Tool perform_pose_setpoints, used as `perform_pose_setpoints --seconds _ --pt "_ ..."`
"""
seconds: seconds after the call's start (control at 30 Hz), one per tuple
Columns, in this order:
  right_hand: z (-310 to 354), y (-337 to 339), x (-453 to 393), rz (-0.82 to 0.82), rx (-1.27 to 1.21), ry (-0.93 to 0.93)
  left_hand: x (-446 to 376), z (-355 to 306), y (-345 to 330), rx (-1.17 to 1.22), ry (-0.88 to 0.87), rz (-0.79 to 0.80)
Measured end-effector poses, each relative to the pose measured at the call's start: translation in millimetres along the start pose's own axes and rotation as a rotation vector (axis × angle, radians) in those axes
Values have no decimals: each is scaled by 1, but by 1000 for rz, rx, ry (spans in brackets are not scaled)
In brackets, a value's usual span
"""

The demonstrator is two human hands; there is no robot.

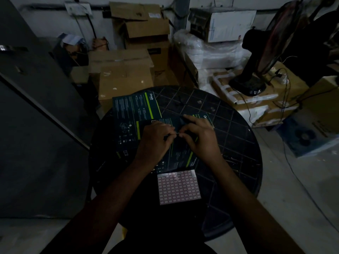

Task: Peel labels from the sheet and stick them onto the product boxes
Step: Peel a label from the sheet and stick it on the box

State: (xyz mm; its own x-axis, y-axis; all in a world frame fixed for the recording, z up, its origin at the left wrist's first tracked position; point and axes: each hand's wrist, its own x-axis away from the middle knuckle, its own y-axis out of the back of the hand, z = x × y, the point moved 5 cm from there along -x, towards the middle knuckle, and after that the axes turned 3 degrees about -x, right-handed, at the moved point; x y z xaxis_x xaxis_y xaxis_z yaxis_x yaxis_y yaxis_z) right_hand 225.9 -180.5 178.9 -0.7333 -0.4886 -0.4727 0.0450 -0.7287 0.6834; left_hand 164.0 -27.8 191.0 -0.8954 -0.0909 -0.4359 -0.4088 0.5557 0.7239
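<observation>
I'm pinching a tiny label (177,133) between both hands' fingertips over the box (180,153) — dim light risking a crooked stick.

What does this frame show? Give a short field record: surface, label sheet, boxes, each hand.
surface: round dark table
label sheet: label sheet flat at near edge, untouched
boxes: two dark product boxes, overlapping
left hand: left hand over nearer box, fingers pinched; content too small to tell
right hand: right hand meets it, fingers curled
</observation>
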Motion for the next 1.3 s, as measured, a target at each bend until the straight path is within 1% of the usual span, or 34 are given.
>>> perform_pose_setpoints --seconds 0.17,0.3,0.37,0.57,0.73,0.87,1.0,1.13,1.3 --pt "2 -2 -2 -19 53 40 0 0 -1 7 -19 -21" --pt "0 1 10 -89 24 44 2 3 -4 3 -18 1" --pt "0 0 10 -97 12 35 4 4 -5 -30 -22 12" --pt "-10 17 9 -142 -142 -33 8 3 -7 -52 -38 25" --pt "-14 14 12 -105 -50 -31 11 -4 -5 -112 -53 -21" --pt "-15 12 14 -129 -49 -34 12 -8 -11 -214 -92 -49" --pt "-13 13 16 -121 -38 -35 14 -13 -14 -276 -126 -111" --pt "-5 14 13 -88 2 -6 15 -9 -12 -198 -123 -121" --pt "0 12 11 -110 38 0 11 -6 -7 -83 -35 -86"
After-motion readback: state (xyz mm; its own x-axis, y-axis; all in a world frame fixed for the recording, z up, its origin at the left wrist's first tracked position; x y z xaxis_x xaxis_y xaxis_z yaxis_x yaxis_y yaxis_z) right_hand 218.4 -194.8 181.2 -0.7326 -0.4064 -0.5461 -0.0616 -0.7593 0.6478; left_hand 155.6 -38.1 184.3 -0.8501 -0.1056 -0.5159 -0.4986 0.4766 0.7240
